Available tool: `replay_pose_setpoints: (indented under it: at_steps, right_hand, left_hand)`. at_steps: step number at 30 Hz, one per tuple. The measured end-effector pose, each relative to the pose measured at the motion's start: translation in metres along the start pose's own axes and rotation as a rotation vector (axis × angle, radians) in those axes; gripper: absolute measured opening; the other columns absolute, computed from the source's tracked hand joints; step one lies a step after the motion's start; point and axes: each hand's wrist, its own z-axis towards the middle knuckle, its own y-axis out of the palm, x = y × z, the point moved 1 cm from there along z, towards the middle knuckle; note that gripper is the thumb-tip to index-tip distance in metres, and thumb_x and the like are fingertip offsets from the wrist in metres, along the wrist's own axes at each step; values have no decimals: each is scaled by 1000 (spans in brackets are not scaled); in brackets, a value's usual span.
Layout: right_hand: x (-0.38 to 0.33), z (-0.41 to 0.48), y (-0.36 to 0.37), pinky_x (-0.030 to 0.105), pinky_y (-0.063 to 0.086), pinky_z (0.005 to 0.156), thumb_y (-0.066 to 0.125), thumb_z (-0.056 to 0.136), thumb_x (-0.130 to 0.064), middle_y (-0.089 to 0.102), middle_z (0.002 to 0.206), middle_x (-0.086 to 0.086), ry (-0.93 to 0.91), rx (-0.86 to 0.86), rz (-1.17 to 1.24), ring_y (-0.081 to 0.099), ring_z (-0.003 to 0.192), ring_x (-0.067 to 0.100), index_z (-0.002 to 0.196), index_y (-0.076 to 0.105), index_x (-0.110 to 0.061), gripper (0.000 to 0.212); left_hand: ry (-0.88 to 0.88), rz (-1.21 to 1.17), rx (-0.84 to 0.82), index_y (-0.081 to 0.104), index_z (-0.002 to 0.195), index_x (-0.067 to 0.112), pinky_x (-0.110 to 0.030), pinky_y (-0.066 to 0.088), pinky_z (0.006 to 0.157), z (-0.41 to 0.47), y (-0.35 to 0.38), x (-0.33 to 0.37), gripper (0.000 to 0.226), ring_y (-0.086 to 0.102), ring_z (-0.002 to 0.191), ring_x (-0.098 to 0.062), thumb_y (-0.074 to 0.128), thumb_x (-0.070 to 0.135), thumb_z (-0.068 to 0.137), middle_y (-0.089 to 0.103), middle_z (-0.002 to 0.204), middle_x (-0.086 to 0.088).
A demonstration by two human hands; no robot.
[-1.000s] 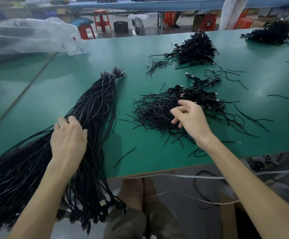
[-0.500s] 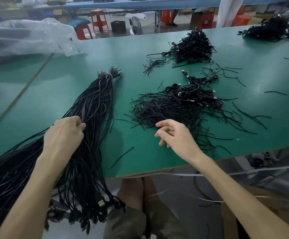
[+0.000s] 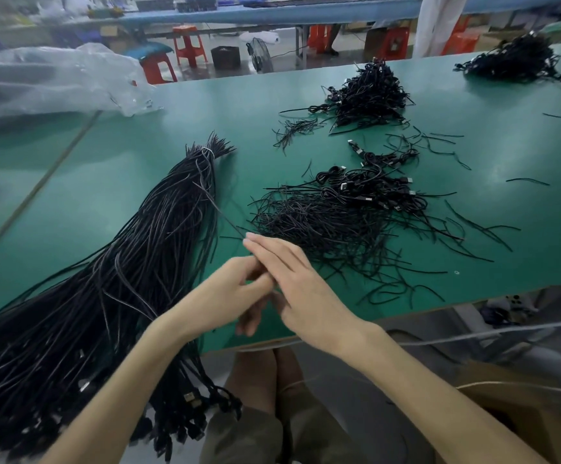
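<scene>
The green tabletop fills most of what I see, and its front edge runs just under my wrists. A crumpled clear plastic bag lies at its far left corner.

On my left, the big bundle of long black cables stretches from a tied tip in the middle of the tabletop back towards me. It fans out wider as it comes, and its plug ends hang over the front edge beside my left forearm.

To the right of the bundle is a loose heap of short black wires, with a few coiled cables with plugs on its far side. Stray pieces lie scattered round it. Farther back is a smaller tangled pile, and another pile lies at the far right edge.

My two hands meet above the near part of the tabletop, between the bundle and the heap. My left hand has its fingers curled with the thumb against them, pinching a single cable. This thin strand lifts out of the bundle and slants down to my fingertips. My right hand lies across the left one, fingers stretched out straight and touching it. Its thumb is hidden underneath, so I cannot tell whether it grips the strand too.
</scene>
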Motion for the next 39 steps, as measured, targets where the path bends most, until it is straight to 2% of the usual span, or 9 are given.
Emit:
replay_pose_setpoints:
  at_steps: [3, 7, 11, 16, 23, 26, 30, 36, 39]
  right_hand:
    - [-1, -2, -4, 27, 25, 122, 50, 72, 23, 42, 156, 1, 58, -92, 70, 28, 148, 10, 157, 33, -22, 98]
    - [14, -9, -19, 40, 44, 104, 56, 92, 5, 68, 112, 8, 21, 10, -255, 58, 113, 27, 131, 63, -12, 43]
    - [33, -15, -33, 43, 53, 98, 47, 97, 8, 58, 75, -9, 179, 154, -130, 64, 98, 22, 121, 66, -8, 35]
    - [51, -17, -41, 10, 48, 86, 44, 105, 1, 55, 53, -2, 385, 357, 132, 66, 84, 1, 110, 69, -11, 28]
    - [53, -21, -38, 6, 45, 74, 45, 109, -15, 59, 55, 3, 454, 400, 190, 67, 75, 3, 105, 69, -19, 25]
    - [51, -24, -38, 5, 44, 82, 47, 105, 1, 58, 62, -8, 379, 280, 42, 63, 81, -6, 113, 69, -12, 28]
    - [47, -30, -34, 18, 45, 100, 50, 102, 6, 63, 84, -1, 238, 90, -106, 60, 94, 10, 124, 67, -8, 31]
    - [39, -41, -39, 33, 52, 93, 61, 100, -6, 69, 96, 2, 73, -46, -265, 62, 96, 19, 123, 70, -7, 24]
    - [36, -38, -40, 30, 45, 100, 60, 103, -24, 67, 108, -5, 74, -83, -286, 57, 108, 15, 134, 63, -13, 34]
  left_hand:
    - [13, 23, -92, 60, 89, 8, -23, 37, 37, -2, -2, 1, 25, 50, 37, -16, 51, 23, 107, 64, 66, 4]
    - [-5, -76, -160, 67, 88, 17, -19, 29, 38, -8, -20, -5, 28, 38, 42, -12, 56, 36, 105, 57, 63, 3]
    - [34, -153, -68, 73, 99, 18, -20, 26, 40, -10, -48, -20, 24, 33, 45, -13, 60, 39, 101, 54, 65, 1]
    - [162, -542, 112, 68, 118, 9, -19, 39, 46, -11, -72, -44, 34, 44, 48, -13, 72, 33, 94, 63, 83, -5]
    - [335, -1280, 132, 49, 149, 1, -16, 54, 84, -6, -76, -56, 54, 63, 122, -10, 61, 19, 99, 46, 157, -14]
    - [303, -1521, 166, 50, 147, 3, -16, 53, 76, 0, -70, -51, 45, 65, 98, -5, 54, 20, 105, 63, 128, -4]
    - [170, -1576, 395, 71, 116, 19, -14, 39, 64, 10, -55, -39, 29, 43, 64, -2, 47, 35, 109, 45, 82, 11]
    - [226, -1775, 400, 71, 99, 15, -35, 47, 108, 10, -43, -29, 39, 67, 115, -19, 50, 48, 104, 69, 109, -1]
    - [249, -1981, 166, 60, 81, 12, -20, 54, 68, 8, -43, -21, 39, 55, 61, -10, 54, 43, 104, 51, 66, 3]
